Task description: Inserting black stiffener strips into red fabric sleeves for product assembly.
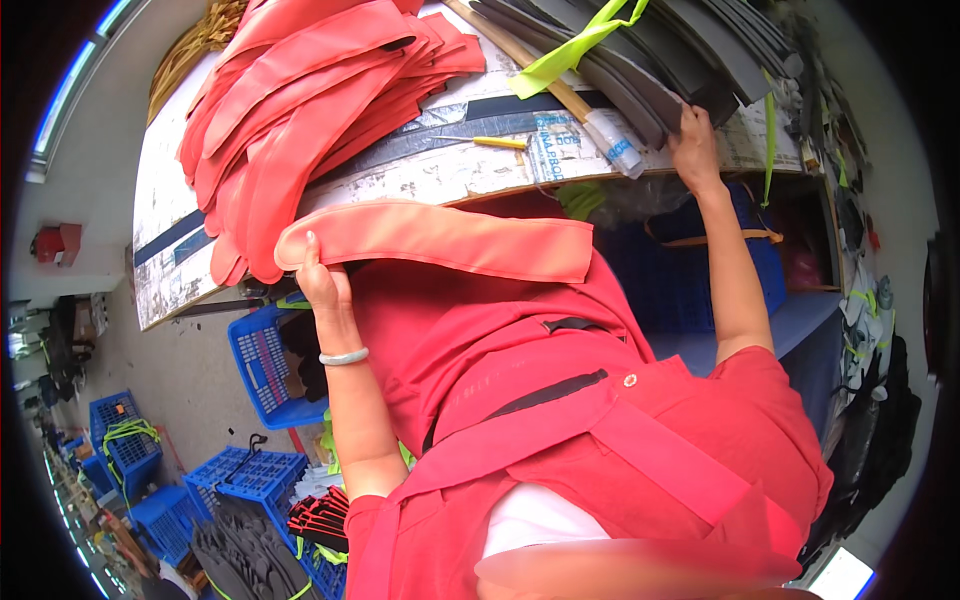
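My left hand [325, 285] pinches the rounded end of a coral-red strip [450, 235], thumb on top. This long, slightly curved piece of smooth sheet material stretches to the right across my lap, just in front of the table edge. On the right, my right hand [695, 150] reaches up to the table, its fingers closed at the near end of a dark grey strip [645, 105] in a pile. Part of that grip is hidden by the hand itself. Many similar red strips [290, 120] lie heaped on the table at the left.
On the worn white table [400, 180] lie a yellow-handled pointed tool [495, 141] and a wooden stick [565, 95] with a wrapped end. A bright green band [560, 62] crosses the grey pile. Blue crates [262, 370] stand on the floor at the left; another blue crate [700, 270] sits under the table.
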Motion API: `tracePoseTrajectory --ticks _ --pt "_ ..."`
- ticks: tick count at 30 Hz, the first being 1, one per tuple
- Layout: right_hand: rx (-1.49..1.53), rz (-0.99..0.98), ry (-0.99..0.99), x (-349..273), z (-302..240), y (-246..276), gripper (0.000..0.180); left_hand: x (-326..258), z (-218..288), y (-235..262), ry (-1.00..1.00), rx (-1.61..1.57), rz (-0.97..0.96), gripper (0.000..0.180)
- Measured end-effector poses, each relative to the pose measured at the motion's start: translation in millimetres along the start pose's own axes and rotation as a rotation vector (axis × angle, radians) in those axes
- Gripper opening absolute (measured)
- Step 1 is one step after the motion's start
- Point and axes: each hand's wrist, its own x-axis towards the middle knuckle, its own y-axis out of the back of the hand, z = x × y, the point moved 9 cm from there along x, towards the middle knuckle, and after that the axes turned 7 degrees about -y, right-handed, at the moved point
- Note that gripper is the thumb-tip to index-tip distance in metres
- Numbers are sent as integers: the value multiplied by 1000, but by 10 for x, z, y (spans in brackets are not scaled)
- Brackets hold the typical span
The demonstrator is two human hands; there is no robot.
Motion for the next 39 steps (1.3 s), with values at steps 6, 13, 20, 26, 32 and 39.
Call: tracePoseTrajectory --ticks 6,13,20,26,32,39 --pt "634 -152 -143 310 -9 150 34 17 7 82 -6 26 10 30" --pt "982 -247 -417 258 344 -161 37 34 -18 62 10 9 -9 29" --pt "419 554 181 194 -457 1086 12 34 34 179 -44 86 3 32" --pt "716 613 317 -32 -1002 2628 45 88 -2 268 -65 -36 151 41" --pt "751 290 115 201 -863 1919 20 65 -21 139 -56 -58 89 36" --pt "225 -335 82 40 -434 625 71 5 11 100 8 -81 43 34"
